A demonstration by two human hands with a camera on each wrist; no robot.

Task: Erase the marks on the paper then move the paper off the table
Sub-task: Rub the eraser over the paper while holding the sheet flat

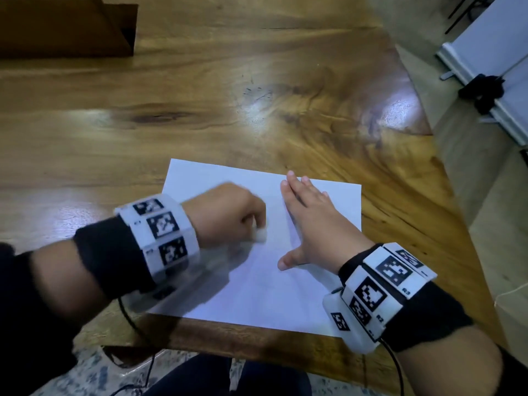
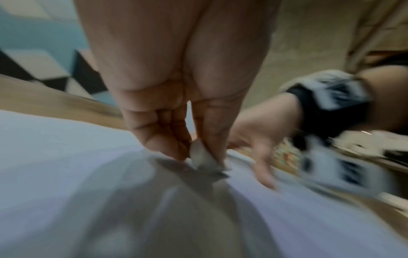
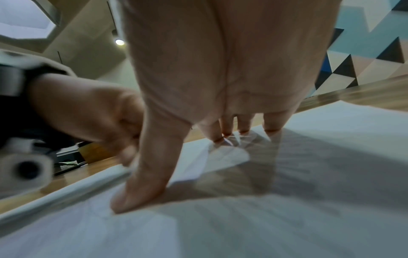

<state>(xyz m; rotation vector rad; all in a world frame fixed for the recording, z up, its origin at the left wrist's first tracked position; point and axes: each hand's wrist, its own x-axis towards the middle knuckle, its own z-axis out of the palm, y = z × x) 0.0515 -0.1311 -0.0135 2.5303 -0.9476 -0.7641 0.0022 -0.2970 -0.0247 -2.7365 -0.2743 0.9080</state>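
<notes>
Erasing's underway: the left hand (image 1: pixel 228 215) pinches an eraser (image 1: pixel 60 238) against the paper (image 1: pixel 257 287) at the table's (image 1: pixel 200 110) near edge, the right hand (image 1: pixel 311 224) spread flat pinning it, lifting the sheet comes next.

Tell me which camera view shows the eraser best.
The left wrist view: the eraser sits close up, pinched between the left hand's fingers and pressed to the paper, though blurred. The head view shows only a small white blurred tip under that hand. The right wrist view hides it behind the right hand's thumb.
</notes>
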